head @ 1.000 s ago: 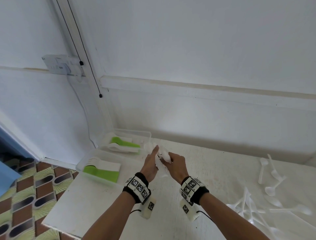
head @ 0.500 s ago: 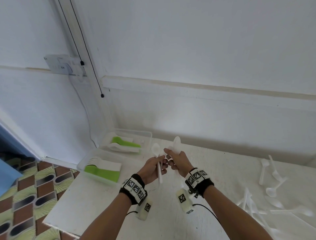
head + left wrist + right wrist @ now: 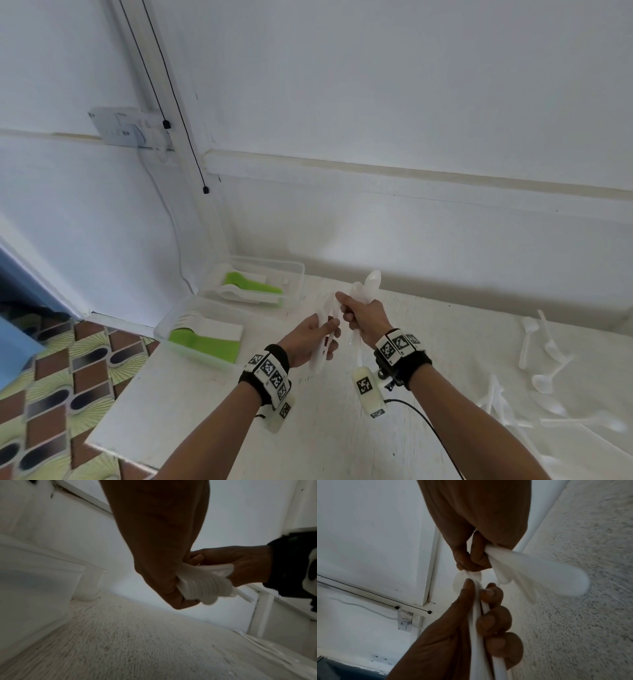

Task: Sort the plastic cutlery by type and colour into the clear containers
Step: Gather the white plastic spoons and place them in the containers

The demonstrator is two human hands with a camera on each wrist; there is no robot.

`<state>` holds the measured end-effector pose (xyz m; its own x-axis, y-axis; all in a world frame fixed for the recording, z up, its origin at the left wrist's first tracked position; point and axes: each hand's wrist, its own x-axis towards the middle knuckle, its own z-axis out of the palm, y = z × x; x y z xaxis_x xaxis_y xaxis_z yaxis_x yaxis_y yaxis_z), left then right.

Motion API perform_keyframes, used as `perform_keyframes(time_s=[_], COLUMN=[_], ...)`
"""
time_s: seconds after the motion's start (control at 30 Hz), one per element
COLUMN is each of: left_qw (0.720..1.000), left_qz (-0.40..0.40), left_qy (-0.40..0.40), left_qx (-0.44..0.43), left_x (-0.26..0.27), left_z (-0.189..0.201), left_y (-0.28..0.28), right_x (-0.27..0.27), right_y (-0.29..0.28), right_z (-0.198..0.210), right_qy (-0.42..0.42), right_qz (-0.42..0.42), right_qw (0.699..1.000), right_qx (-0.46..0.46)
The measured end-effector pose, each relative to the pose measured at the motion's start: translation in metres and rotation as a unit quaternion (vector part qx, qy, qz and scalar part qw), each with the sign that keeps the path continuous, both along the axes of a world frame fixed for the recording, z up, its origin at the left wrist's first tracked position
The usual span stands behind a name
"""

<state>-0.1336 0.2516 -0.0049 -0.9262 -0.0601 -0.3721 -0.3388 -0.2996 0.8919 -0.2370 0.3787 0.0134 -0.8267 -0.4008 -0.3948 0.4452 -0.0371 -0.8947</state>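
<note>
Both hands: left [image 3: 310,337], right [image 3: 366,317] grip white spoons [image 3: 364,289].

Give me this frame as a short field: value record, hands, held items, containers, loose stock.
left hand: grips white spoons by the handles, fingers curled round them
right hand: grips a bunch of white spoons, bowls pointing up
hands: close together above the table
near container: green and white cutlery stacked inside; type unclear
far container: green and white spoons
loose white spoons: scattered on the table to the person's right
wall socket: on the wall, upper left
</note>
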Motion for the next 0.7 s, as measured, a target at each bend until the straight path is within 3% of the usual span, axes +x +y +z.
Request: perform_keyframes(time_s=[0.27,0.5,0.63,0.7], left_qw=[0.999,0.998,0.997,0.992], left_qz=[-0.01,-0.028,0.054,0.112], left_qy=[-0.039,-0.041,-0.035,-0.032], left_qx=[-0.008,0.032,0.035,0.043], left_x=[0.003,0.003,-0.004,-0.007], left_z=[0.0,0.005,0.006,0.004], left_y=[-0.005,-0.004,-0.001,-0.002], right_x=[0.007,0.006,0.007,0.008], right_y=[-0.002,-0.002,-0.004,-0.005], right_z=[-0.003,-0.007,0.002,0.001], right_qy=[-0.016,-0.031,-0.1,-0.071], right_qz=[0.006,0.066,0.07,0.065], right_qw=[1.0,0.997,0.992,0.995], right_qx=[-0.016,-0.01,-0.038,-0.021])
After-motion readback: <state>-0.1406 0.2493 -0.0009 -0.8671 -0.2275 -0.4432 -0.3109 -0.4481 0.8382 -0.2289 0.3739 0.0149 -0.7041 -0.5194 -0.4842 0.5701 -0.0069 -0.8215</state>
